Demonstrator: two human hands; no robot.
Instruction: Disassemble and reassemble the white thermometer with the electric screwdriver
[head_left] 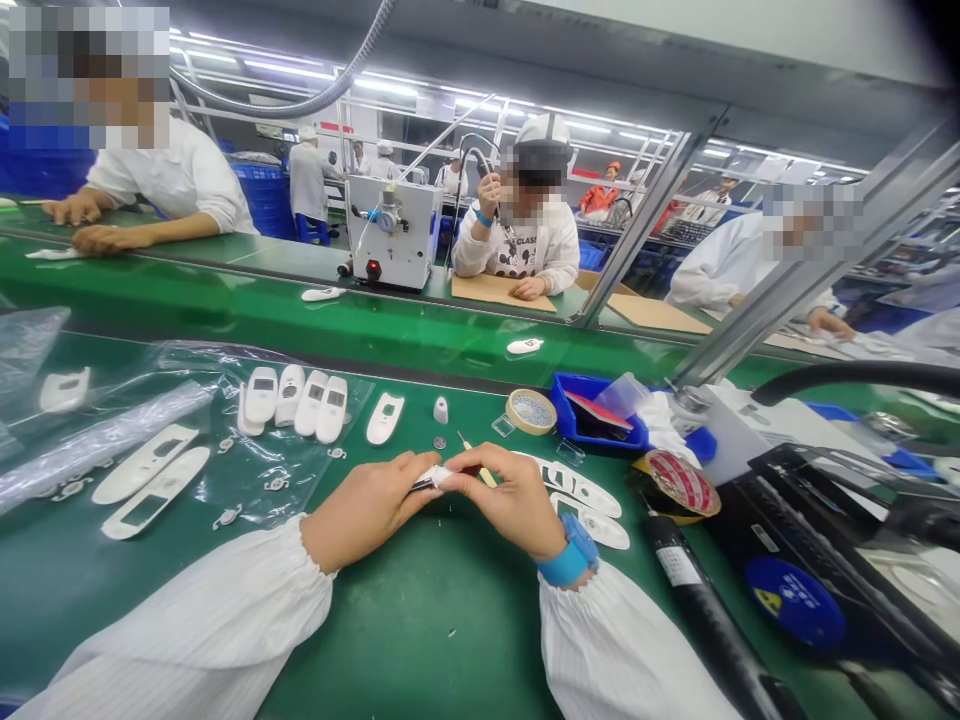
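1. I watch from afar as the left hand and right hand meet above a green anti-static bench.
2. The left fingers and right fingers are pressed together on a small white plastic part, held clear of the bench near the near edge.
3. The part looks light, stiff and thin-walled, so I judge it slippery and easily cracked; I would take it by its edges, with a soft pinch.
4. A slim yellow-handled knife lies just beyond the right fingers; I cannot tell whether they touch it.
5. White plastic casings sit in a row on a clear plastic bag, and white plastic frames lie to the right.
6. A blue plastic tray and a roll of tape stand farther along, while a blue wrist strap circles the right wrist.
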